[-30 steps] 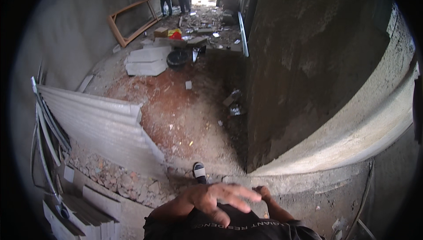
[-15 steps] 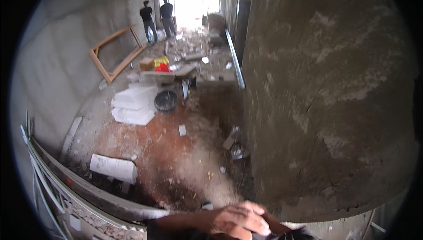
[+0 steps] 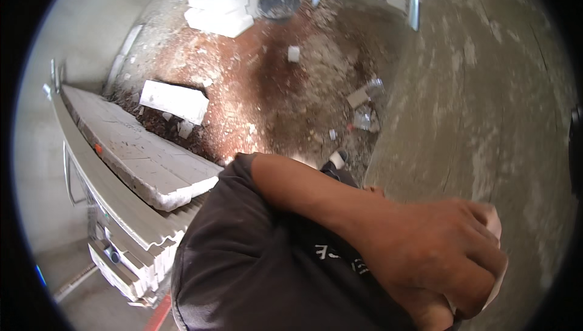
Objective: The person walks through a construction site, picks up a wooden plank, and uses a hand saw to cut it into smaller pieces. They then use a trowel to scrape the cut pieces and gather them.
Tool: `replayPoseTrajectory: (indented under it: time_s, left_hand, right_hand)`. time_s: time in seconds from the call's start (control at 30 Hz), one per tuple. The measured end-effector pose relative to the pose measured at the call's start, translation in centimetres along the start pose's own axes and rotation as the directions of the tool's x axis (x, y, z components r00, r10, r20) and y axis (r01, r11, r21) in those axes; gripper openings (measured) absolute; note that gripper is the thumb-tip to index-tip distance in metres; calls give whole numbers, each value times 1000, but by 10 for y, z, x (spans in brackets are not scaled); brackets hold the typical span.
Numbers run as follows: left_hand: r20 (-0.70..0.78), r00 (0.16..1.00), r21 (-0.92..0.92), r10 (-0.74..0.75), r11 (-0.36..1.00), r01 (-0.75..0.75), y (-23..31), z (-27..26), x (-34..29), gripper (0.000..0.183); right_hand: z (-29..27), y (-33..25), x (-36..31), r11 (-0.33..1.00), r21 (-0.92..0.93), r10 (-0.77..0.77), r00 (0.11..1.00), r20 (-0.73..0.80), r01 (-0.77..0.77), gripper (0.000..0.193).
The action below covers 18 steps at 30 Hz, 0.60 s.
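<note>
My left arm reaches across my dark shirt (image 3: 243,252) to the right. My left hand (image 3: 446,249), seen from its back, has its fingers curled down and closed. A pale edge shows beside its fingertips, but what they close on is hidden. Below it, close to the lower edge, a patch of skin (image 3: 422,310) shows, probably part of my right hand or wrist. The right hand's fingers are hidden beneath the left. A plastered wall (image 3: 480,130) rises on the right beyond the hands.
White panels (image 3: 221,6) and a round black tub (image 3: 279,3) lie on the dirt floor ahead. Nearer is a white block (image 3: 175,101). To the left a long slab (image 3: 133,143) rests by corrugated sheets (image 3: 136,228) and stacked white pieces (image 3: 124,270). Rubble (image 3: 364,103) lies along the wall.
My view has tilted down, so the two people and the bright opening are out of sight. My hands have shifted right and appear larger, the left lying over the right.
</note>
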<state>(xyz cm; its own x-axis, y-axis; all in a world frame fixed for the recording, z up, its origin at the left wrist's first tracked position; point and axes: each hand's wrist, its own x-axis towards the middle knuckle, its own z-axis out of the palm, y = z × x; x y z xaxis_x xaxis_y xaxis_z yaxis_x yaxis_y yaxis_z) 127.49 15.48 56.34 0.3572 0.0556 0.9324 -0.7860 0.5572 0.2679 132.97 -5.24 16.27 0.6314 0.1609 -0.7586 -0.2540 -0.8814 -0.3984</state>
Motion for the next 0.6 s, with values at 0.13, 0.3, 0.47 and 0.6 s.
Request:
replayPoseTrajectory:
  time_s: [0.13, 0.3, 0.47, 0.6]
  left_hand:
    - [186, 971, -152, 148, 981, -121, -55, -46, 36, 38]
    - [44, 990, -265, 135, 957, -119, -101, -78, 47, 39]
    - [159, 968, 53, -193, 981, 187, -98, -193, 40, 32]
    - [124, 754, 342, -645, 741, 577, -75, -311, 27, 25]
  right_hand:
    - [-30, -14, 69, 999, -8, -50, 999, -10, 50, 43]
    - [-105, -102, 138, 991, -57, -119, 993, 2, 119, 42]
    - [-133, -201, 193, 966, -99, -244, 970, -22, 241, 39]
    - [-145, -218, 246, 979, -54, -201, 978, -58, 198, 34]
